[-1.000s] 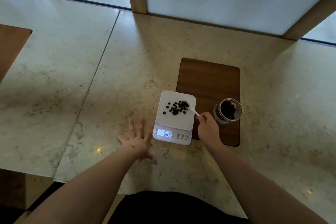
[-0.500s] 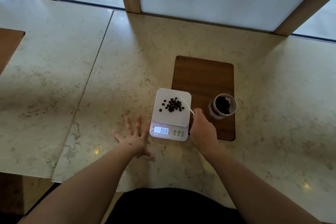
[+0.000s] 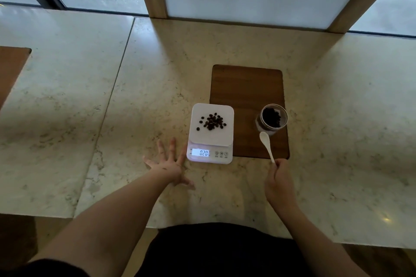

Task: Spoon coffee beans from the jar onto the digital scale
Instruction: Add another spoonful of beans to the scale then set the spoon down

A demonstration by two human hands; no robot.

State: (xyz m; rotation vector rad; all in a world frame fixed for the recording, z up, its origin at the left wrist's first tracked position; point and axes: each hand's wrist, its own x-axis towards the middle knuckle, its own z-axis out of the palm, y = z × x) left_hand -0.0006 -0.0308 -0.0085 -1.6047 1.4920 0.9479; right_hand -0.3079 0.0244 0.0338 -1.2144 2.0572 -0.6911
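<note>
Head view. A pale marble tabletop [image 3: 157,74] is seen from above, bounded at its far edge by window frames. A brown wooden board [image 3: 247,87] is laid flat near the middle of the tabletop, slightly toward the right.

A white digital scale [image 3: 211,139] is placed at the left edge of the board, its right part overlapping the board's left side and its display end directed toward the near edge of the tabletop. A lit display [image 3: 200,152] is shown on the front panel; the reading appears to be 0.20, though the digits are small. A loose cluster of coffee beans [image 3: 211,122] is spread on the scale platform.

An open glass jar [image 3: 272,119] is stood upright on the right side of the board, near its right edge. Dark beans are visible inside it.

The left hand [image 3: 167,165] is laid flat on the tabletop just beside the scale's near-left corner, palm down, fingers spread wide, nothing grasped.

The right hand [image 3: 279,182] is positioned off the near-right corner of the board, fingers closed around the handle end of a white spoon [image 3: 266,145]. The spoon bowl is pointed toward the jar and is held just short of it. Whether the bowl is loaded cannot be determined.
</note>
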